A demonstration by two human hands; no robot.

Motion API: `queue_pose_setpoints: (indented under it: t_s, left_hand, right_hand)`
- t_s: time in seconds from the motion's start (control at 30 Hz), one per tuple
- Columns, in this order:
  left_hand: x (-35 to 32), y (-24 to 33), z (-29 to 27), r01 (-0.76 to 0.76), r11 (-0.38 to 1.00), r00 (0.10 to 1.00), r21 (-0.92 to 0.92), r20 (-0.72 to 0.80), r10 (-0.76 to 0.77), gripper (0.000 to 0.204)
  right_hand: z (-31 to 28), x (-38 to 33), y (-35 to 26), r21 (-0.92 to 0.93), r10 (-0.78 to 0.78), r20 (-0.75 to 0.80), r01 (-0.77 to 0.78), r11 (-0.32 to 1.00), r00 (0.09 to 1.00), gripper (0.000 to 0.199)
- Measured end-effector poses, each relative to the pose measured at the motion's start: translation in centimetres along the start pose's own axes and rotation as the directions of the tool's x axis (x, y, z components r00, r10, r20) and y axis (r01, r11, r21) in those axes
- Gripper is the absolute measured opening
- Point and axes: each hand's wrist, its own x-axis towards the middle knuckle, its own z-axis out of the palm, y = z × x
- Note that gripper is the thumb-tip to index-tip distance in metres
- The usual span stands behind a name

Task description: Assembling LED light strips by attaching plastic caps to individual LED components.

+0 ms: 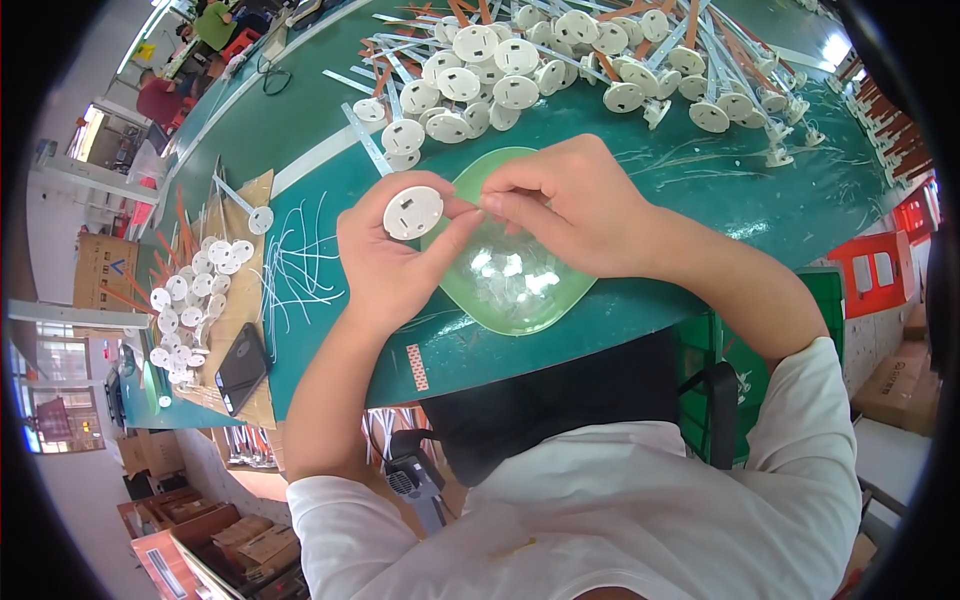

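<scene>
A shallow green translucent bowl (560, 300) is seen on the green counter (720, 190), close to its near edge, and small clear pieces (505, 275) are held in its bottom; their exact shape cannot be told. A round white plastic disc (413, 212), smooth and flat with a small dark slot on its face, is gripped at its rim between the thumb and fingers of the left hand (390, 255), just over the left rim of the bowl. Its flat face is turned up toward the camera; being round, no long axis is shown. The right hand (575, 200) is held above the bowl with fingertips pinched together on something too small to make out, just beside the disc. The two hands are close together, thumbs nearly meeting.

A heap of similar white discs (520, 70), mixed with white strips and orange strips, is noted on the far part of the counter. A second group of discs (190, 300) lies on brown cardboard at the left, beside loose white wires (295, 260) and a black phone (240, 368).
</scene>
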Motion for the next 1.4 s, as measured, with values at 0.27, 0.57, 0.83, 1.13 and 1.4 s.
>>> queue_pose_setpoints:
  t_s: [0.27,0.57,0.83,1.13,1.4]
  left_hand:
    - [0.3,-0.3,-0.2,0.032,0.999,0.998,-0.010,0.048,-0.031,0.023]
    - [0.2,0.0,-0.3,0.055,0.997,0.991,0.058,0.120,-0.061,0.023]
    - [-0.1,0.0,0.3,0.013,0.995,0.997,-0.098,0.082,-0.005,0.026]
    - [-0.3,-0.1,0.3,0.025,0.994,0.999,-0.107,-0.044,-0.030,0.021]
    - [-0.3,-0.5,0.2,0.012,0.997,0.998,-0.070,-0.059,-0.017,0.020]
  right_hand:
    - [0.3,0.1,0.3,-0.069,-0.138,-0.113,0.130,0.989,0.984,0.007]
    - [-0.5,0.3,-0.5,0.056,0.144,-0.067,-0.141,0.989,0.987,0.013]
    - [-0.5,0.2,-0.7,0.203,0.261,-0.023,-0.252,0.946,0.965,0.015]
    - [0.0,0.2,-0.2,0.065,0.115,-0.112,-0.108,0.992,0.987,0.012]
    - [-0.1,0.1,-0.1,-0.029,0.045,-0.083,-0.048,0.998,0.996,0.011]
